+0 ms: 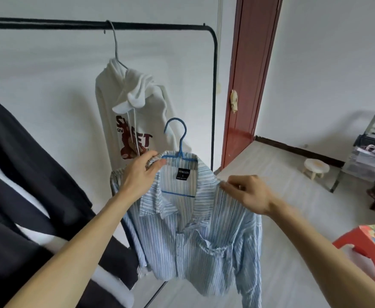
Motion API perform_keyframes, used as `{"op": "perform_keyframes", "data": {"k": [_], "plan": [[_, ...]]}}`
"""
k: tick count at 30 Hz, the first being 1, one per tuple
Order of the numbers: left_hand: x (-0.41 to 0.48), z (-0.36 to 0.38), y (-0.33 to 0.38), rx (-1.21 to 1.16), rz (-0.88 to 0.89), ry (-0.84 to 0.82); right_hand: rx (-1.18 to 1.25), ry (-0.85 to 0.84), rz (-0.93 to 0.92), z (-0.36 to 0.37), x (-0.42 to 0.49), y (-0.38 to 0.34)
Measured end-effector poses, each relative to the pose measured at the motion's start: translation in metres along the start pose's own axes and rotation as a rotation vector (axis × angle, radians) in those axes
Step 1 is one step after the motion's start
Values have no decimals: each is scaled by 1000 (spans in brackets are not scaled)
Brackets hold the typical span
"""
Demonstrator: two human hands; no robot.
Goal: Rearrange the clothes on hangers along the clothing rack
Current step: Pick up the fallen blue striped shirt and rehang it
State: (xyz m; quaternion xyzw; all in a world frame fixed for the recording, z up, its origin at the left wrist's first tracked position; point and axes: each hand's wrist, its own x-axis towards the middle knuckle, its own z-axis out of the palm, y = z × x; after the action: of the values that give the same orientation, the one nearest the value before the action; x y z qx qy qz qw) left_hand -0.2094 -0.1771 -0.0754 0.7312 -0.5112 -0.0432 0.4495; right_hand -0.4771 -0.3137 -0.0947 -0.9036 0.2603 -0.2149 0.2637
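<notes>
I hold a blue-and-white striped shirt [195, 236] on a blue hanger [181, 141] in front of me, off the rack. My left hand [137, 174] grips the shirt's left shoulder by the collar. My right hand [246, 194] pinches the right shoulder of the shirt. The black clothing rack [49, 25] runs across the top, with its right post behind the shirt. A white hoodie [135, 112] with a red print hangs from the rail on a grey hanger. Black clothes with white stripes [22, 196] hang at the left.
A red-brown door frame [248, 81] stands right of the rack. On the floor at the right are a small white stool [316, 167], a glass stand with clutter [371, 156] and a red plastic stool [368, 250].
</notes>
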Motion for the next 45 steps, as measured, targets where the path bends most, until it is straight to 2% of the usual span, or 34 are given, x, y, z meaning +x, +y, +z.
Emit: {"op": "perform_keyframes", "data": {"k": [4, 6, 9, 15, 18, 21, 24, 26, 32, 33, 35, 36, 38, 39, 41, 42, 44, 45], "plan": [[10, -25, -3, 128, -65, 84, 300, -154, 3, 1, 27, -46], [20, -43, -3, 215, -135, 40, 415, -147, 20, 4, 42, -72], [29, -85, 9, 483, -200, -24, 513, -71, 17, 12, 66, -111], [27, -179, 64, 898, 3, 294, 673, 22, -74, 13, 113, -178], [26, -229, 61, 976, -145, 401, 689, 83, -142, 11, 135, -218], [22, -258, 41, 917, -348, 400, 655, 124, -193, 13, 156, -254], [17, -261, 22, 836, -426, 391, 496, 119, -247, 28, 176, -280], [15, -257, 17, 834, -426, 405, 384, 45, -259, 45, 188, -290], [11, -248, 18, 807, -431, 370, 203, -379, -249, 86, 185, -283], [12, -246, 18, 790, -427, 386, 278, -391, -227, 93, 186, -281], [13, -248, 25, 819, -394, 404, 630, -430, -126, 112, 183, -273], [16, -249, 22, 800, -398, 421, 800, -478, 22, 129, 178, -266], [9, -243, 28, 809, -465, 347, 1169, -506, 431, 192, 159, -243], [11, -246, 22, 823, -440, 387, 1160, -565, 466, 221, 149, -229], [18, -258, 22, 915, -415, 394, 1320, -680, 496, 269, 132, -225], [13, -255, 12, 929, -415, 421, 1285, -780, 512, 275, 112, -219], [-1, -246, 14, 944, -429, 331, 1165, -905, 492, 280, 103, -209], [-5, -243, 10, 952, -415, 338, 1105, -932, 475, 276, 105, -198]]}}
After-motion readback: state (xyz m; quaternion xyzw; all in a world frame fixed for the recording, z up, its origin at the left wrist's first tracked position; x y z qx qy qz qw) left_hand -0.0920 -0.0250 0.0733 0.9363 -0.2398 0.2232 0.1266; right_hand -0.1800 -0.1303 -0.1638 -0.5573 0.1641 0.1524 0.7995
